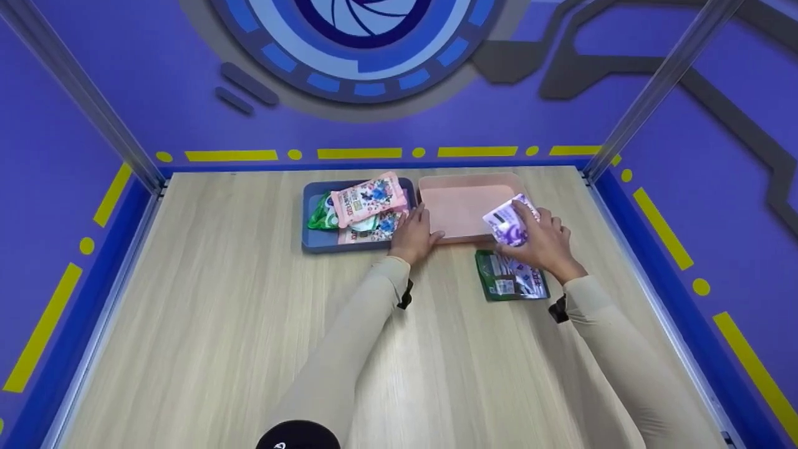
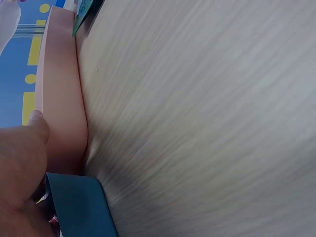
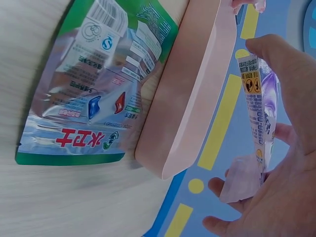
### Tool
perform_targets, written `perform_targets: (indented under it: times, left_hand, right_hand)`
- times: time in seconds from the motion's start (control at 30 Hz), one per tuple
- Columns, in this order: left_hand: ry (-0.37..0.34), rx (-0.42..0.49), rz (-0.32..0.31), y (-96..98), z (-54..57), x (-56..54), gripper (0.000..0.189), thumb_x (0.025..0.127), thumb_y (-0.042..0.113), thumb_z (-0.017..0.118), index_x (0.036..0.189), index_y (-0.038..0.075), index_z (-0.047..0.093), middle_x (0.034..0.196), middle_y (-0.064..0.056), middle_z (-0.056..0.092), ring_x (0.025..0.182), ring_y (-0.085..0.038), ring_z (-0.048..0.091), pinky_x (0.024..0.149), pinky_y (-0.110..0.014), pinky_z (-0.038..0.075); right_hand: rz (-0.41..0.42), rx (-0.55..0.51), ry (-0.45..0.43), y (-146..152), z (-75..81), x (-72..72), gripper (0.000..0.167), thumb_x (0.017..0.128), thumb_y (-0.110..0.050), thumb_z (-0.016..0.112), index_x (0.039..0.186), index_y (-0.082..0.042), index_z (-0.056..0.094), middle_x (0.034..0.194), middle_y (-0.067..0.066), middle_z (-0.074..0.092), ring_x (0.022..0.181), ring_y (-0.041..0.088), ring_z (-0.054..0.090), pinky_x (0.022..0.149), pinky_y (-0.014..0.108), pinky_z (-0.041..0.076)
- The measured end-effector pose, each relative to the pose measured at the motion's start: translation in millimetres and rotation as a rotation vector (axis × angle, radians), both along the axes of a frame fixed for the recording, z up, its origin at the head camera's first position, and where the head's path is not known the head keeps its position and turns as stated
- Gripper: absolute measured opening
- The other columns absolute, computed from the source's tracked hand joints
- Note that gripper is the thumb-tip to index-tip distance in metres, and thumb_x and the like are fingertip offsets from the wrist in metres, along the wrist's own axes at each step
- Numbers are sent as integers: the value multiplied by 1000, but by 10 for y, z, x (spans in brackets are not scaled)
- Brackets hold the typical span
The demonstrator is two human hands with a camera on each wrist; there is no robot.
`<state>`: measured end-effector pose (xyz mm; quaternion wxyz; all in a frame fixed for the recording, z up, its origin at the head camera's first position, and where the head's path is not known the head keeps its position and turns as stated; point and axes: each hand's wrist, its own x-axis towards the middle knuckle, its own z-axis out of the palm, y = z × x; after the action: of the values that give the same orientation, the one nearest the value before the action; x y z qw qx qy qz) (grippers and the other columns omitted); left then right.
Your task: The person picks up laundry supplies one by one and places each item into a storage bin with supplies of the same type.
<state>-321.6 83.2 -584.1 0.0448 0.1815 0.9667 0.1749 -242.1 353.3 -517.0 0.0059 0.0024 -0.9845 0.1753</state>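
A purple and white packet (image 1: 506,223) hangs over the right side of the pink tray (image 1: 458,209), pinched by my right hand (image 1: 545,240). In the right wrist view this packet (image 3: 257,111) is seen nearly edge-on, with small print and a yellow label. My left hand (image 1: 413,237) rests where the blue tray (image 1: 318,249) meets the pink one, its thumb spread onto the pink side. A pink floral packet (image 1: 369,199) lies tilted on top of a green packet (image 1: 320,215) and another floral packet (image 1: 374,232) in the blue tray.
A green-edged pouch (image 1: 512,278) lies flat on the wooden table (image 1: 249,324), just in front of the pink tray and beneath my right wrist. Both trays stand side by side near the blue back wall (image 1: 237,131). Metal-edged side panels border the table.
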Motion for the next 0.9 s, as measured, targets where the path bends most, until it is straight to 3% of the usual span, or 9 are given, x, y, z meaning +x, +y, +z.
perform_targets:
  times: [0.7,0.9]
  left_hand:
    - [-29,-45,7,33,-22,-35,71,105,53,50,154,2,39,168,-11,27,154,-28,28,127,-40,15]
    - [-11,-51,-3,23,-17,-29,71,105,52,49,154,1,40,168,-13,27,153,-29,29,127,-40,13]
  right_hand:
    - [-17,-12,-12,5,-28,-154,109,80,-64,77,164,-24,21,149,34,34,125,52,37,105,74,24]
    - [-30,-15,-11,-7,-46,-206,107,82,-56,80,165,-24,20,152,33,33,128,52,35,109,74,21]
